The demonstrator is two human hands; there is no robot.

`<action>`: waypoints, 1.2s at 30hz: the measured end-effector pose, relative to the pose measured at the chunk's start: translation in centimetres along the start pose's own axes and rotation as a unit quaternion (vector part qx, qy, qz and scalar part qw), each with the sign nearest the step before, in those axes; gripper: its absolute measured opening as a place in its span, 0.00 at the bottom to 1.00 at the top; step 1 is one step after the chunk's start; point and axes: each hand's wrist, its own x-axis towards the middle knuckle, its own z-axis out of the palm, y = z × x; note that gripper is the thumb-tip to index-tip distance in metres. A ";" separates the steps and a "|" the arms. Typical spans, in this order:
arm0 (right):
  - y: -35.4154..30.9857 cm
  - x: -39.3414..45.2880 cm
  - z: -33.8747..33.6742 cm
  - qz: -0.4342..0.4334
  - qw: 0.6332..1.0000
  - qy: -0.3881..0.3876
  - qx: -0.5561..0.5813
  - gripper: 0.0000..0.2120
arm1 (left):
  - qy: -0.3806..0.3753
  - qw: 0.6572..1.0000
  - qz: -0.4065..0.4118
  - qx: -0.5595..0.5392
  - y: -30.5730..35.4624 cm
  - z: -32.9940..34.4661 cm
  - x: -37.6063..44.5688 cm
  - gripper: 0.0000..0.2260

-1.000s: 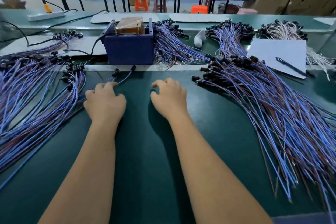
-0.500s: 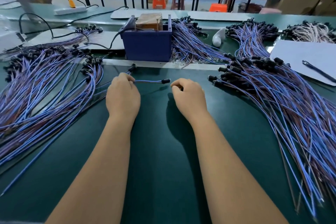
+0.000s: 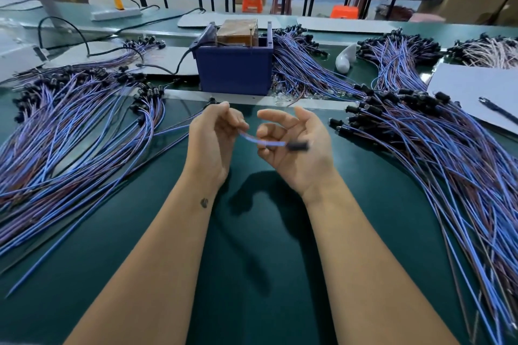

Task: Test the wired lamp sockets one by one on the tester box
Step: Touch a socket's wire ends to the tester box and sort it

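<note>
**Socket lead held up in front of the tester box**

Hands sit raised above the green surface (image 3: 252, 232), just in front of the blue tester box (image 3: 235, 70). One wired lamp socket (image 3: 297, 145) is in play: its black head lies blurred across the palm of the right hand (image 3: 294, 148), and its blue wire (image 3: 252, 139) runs from there to the left hand (image 3: 213, 143). The left grip is curled, pinching the wire near the fingertips. The right fingers are curled loosely around the wire; whether they actually clamp it I cannot tell, because of the blur.

Nothing lies between the hands and the box except a pale strip (image 3: 280, 101) crossing the surface at the box's foot. A brown block (image 3: 237, 32) sits inside the box, and a black cable (image 3: 179, 64) leaves its left side.

Around the box lie five heaps of wired sockets: a large fan to its left (image 3: 70, 131), a large fan to its right (image 3: 434, 148), one pressed against its right wall (image 3: 302, 64), and two farther right at the back (image 3: 392, 56), the last with paler wires (image 3: 487, 50). A white object (image 3: 345, 57) lies right of the box. One white sheet (image 3: 473, 89) with one pen (image 3: 497, 110) lies at the far right. One power strip (image 3: 115, 14) lies behind the box to the left.
</note>
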 end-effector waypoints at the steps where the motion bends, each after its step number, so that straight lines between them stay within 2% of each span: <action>1: 0.2 0.1 0.0 -0.004 0.999 0.030 -0.038 0.28 | -0.019 0.999 -0.009 -0.024 0.2 0.1 -0.2 0.24; 3: 0.5 0.4 0.3 -0.014 0.989 0.085 -0.118 0.23 | -0.076 0.994 -0.040 -0.065 0.6 0.3 -0.6 0.23; 5: 0.8 0.5 0.7 -0.016 0.984 0.095 -0.147 0.19 | -0.152 0.983 -0.091 -0.054 0.7 0.8 -1.0 0.21; 8: 0.7 0.3 0.8 -0.047 0.981 0.099 -0.161 0.14 | -0.237 0.954 -0.176 0.058 0.0 1.5 -1.5 0.20; 11: 0.4 0.1 0.5 -0.082 0.971 0.156 -0.162 0.11 | -0.247 0.934 -0.203 0.157 -0.3 1.3 -1.4 0.20; 13: 0.2 0.2 0.1 -0.115 0.966 0.184 -0.141 0.11 | -0.194 0.948 -0.173 0.186 -0.3 0.9 -1.1 0.21; 14: 0.2 0.2 0.0 -0.129 0.960 0.193 -0.154 0.11 | -0.141 0.957 -0.152 0.202 -0.3 0.6 -0.8 0.22; 16: 0.4 0.3 0.1 -0.154 0.943 0.203 -0.215 0.10 | -0.017 0.968 -0.110 0.227 -0.3 0.2 -0.2 0.20; 18: 0.9 0.3 0.4 -0.173 0.918 0.193 -0.300 0.09 | 0.045 0.967 -0.077 0.239 -0.5 0.0 0.2 0.15; 21: 1.9 0.5 1.1 -0.166 0.880 0.139 -0.423 0.11 | 0.006 0.968 -0.068 0.241 -1.1 0.2 0.0 0.11; 24: 2.4 0.6 1.3 -0.143 0.851 0.129 -0.488 0.15 | 0.001 0.972 -0.068 0.227 -1.4 0.5 -0.3 0.10; 28: 2.4 0.7 1.2 -0.152 0.858 0.151 -0.467 0.10 | 0.025 0.973 -0.055 0.224 -1.2 0.4 -0.2 0.10; 31: 2.2 0.7 0.9 -0.171 0.856 0.190 -0.450 0.10 | 0.080 0.968 -0.035 0.236 -0.9 -0.2 0.4 0.12; 36: 1.5 0.6 0.3 -0.177 0.892 0.261 -0.323 0.12 | 0.178 0.962 -0.021 0.205 -0.5 -2.0 1.5 0.13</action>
